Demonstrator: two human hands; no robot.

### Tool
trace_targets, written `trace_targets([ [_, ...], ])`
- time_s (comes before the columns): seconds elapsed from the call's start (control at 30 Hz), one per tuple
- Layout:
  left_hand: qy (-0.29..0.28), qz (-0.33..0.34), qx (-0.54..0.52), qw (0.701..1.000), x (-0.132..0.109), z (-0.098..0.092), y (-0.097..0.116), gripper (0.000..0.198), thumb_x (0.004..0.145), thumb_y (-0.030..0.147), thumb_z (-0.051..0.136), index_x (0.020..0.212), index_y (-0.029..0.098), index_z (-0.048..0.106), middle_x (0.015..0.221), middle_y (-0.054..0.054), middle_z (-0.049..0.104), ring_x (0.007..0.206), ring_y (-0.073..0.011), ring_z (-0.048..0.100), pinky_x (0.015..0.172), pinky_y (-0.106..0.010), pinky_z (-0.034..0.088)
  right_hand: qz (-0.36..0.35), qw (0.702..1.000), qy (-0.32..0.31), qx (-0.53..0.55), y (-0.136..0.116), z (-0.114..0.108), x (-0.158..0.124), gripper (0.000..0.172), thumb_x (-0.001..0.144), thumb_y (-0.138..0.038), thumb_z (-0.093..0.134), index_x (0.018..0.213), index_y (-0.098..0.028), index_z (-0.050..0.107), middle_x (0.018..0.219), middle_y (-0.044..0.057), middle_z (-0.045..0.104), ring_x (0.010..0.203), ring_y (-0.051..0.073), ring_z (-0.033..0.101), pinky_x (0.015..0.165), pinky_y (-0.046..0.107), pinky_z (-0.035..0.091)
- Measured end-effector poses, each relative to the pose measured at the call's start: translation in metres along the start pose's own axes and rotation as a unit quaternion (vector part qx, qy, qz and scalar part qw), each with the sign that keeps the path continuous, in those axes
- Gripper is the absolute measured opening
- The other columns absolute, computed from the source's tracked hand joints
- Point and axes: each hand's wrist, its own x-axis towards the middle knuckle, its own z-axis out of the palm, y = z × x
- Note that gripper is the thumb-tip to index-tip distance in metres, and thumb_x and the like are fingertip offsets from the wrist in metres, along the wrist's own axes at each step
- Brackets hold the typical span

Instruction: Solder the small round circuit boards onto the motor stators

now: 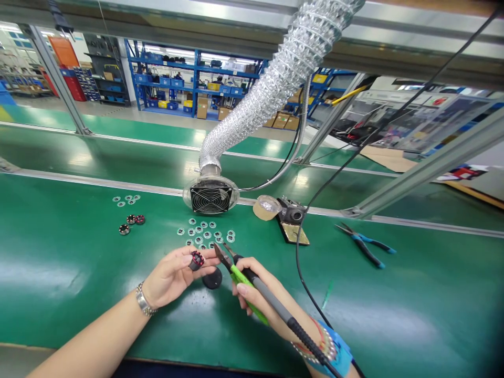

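My left hand [173, 275] pinches a small round motor stator [196, 260], black with red windings, between thumb and fingers. My right hand [255, 291] is closed around two tools at once: green-handled cutting pliers [238, 273] and a grey-and-black soldering iron [271, 301]. The pliers' jaws point at the left fingertips, and the iron's tip lies just beside them. Under the left fingers, a black round disc [213, 279] rests on the green bench. Several small ring-shaped boards [207, 234] lie spread just beyond my hands.
A fume extractor fan [211, 198] on a silver duct [252, 100] stands behind the boards. Right of it are a solder spool [266, 207], an iron stand [293, 215] and blue-handled pliers [364, 244]. More stators [132, 222] lie left. The iron's black cable [298, 252] crosses the bench.
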Motion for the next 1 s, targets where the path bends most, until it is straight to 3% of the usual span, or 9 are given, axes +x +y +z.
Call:
trace_targets([
  [0.37,-0.022,-0.003,0.029,0.999,0.0,-0.003,-0.001,0.027,0.078,0.021,0.055,0.097,0.005,0.064,0.109,-0.019,0.062,0.1,-0.027,0.059,0.093,-0.039,0.04,0.002,0.997,-0.052,-0.055,-0.011,-0.012,-0.001,0.028,0.086,-0.046,0.041,0.097,-0.02,0.038,0.071,-0.001,0.052,0.059,0.01,0.049,0.054,0.023,0.041],
  [1.0,-0.008,-0.009,0.028,1.0,0.0,-0.002,-0.001,0.028,0.077,0.021,0.057,0.098,0.005,0.065,0.107,-0.018,0.063,0.095,-0.0247,0.061,0.09,-0.036,0.042,-0.008,0.995,-0.037,-0.097,-0.015,-0.012,-0.003,0.025,0.087,-0.045,0.039,0.096,-0.021,0.039,0.067,-0.003,0.049,0.056,0.01,0.046,0.054,0.022,0.037],
])
